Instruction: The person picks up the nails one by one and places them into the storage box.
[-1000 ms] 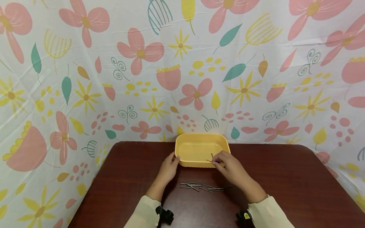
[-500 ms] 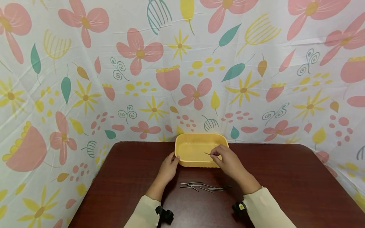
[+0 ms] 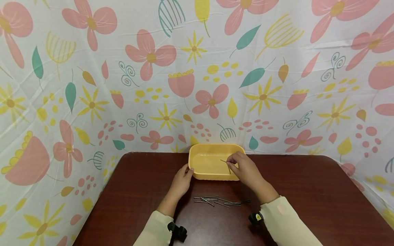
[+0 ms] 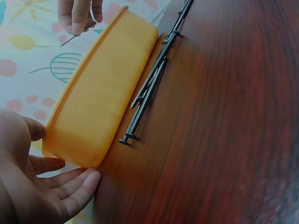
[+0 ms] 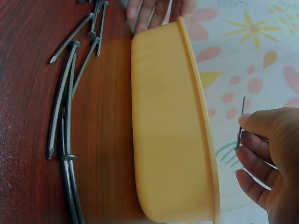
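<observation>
A yellow plastic basin [image 3: 212, 177] stands at the back of the table. My left hand [image 3: 181, 181] holds its left end, with the fingers spread along the wall and corner in the left wrist view. My right hand [image 3: 246, 171] is above the basin's right side. In the right wrist view its thumb and fingers pinch a thin metal nail [image 5: 242, 121]. A second dark line hangs below those fingers in the head view; I cannot tell whether it is a nail or a shadow. Several loose nails [image 3: 206, 199] lie in front of the basin.
The dark reddish-brown table [image 3: 147, 184] has rounded back corners. Right behind it hangs a white cloth [image 3: 101, 68] printed with flowers and leaves. Black wrist cameras are strapped at both sleeves.
My right hand has moved slightly forward and left over the basin with the nail, whose angle has changed. My left hand and the nails on the table have stayed put.
</observation>
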Demonstrator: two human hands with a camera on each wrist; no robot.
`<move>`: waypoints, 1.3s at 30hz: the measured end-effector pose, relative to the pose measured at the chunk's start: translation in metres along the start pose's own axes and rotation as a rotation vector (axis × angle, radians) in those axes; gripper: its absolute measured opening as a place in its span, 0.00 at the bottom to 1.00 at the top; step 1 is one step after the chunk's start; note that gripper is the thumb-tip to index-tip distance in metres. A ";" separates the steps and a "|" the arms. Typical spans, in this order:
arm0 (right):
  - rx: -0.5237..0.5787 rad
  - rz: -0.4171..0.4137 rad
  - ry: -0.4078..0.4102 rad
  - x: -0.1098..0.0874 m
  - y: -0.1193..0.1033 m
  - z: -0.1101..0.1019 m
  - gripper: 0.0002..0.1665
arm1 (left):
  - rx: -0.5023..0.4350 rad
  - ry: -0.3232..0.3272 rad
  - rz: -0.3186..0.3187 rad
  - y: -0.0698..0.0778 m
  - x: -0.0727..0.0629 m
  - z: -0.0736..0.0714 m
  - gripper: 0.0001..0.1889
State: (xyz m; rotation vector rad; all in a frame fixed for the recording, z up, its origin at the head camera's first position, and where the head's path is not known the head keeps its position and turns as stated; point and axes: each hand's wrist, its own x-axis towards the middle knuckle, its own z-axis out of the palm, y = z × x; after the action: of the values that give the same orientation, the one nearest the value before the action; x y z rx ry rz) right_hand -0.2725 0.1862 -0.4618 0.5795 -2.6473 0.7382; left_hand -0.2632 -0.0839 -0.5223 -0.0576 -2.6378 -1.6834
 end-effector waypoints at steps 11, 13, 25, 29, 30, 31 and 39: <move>0.009 0.006 0.013 0.002 0.003 0.006 0.09 | -0.005 -0.011 -0.012 0.000 0.000 0.000 0.28; 0.018 0.008 0.013 0.001 0.004 0.006 0.19 | -0.008 -0.011 -0.009 0.001 0.000 0.000 0.28; 0.039 -0.045 0.050 -0.004 0.002 0.006 0.35 | -0.016 -0.019 -0.004 0.001 0.000 -0.001 0.28; 0.037 -0.047 0.053 -0.005 0.001 0.006 0.34 | -0.011 -0.019 -0.010 0.000 0.000 -0.001 0.28; 0.037 -0.050 0.056 -0.006 0.001 0.007 0.33 | -0.010 -0.019 -0.011 0.000 0.000 -0.001 0.28; 0.039 -0.049 0.055 -0.006 0.001 0.007 0.33 | -0.010 -0.018 -0.013 0.000 0.001 -0.001 0.28; 0.038 -0.040 0.026 -0.010 -0.001 0.006 0.29 | 0.004 -0.011 0.003 0.000 0.000 -0.001 0.27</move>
State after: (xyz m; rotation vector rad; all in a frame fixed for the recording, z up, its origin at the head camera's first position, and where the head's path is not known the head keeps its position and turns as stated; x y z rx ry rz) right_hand -0.2645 0.1848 -0.4705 0.6264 -2.5959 0.7801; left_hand -0.2634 -0.0854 -0.5220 -0.0702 -2.6478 -1.6813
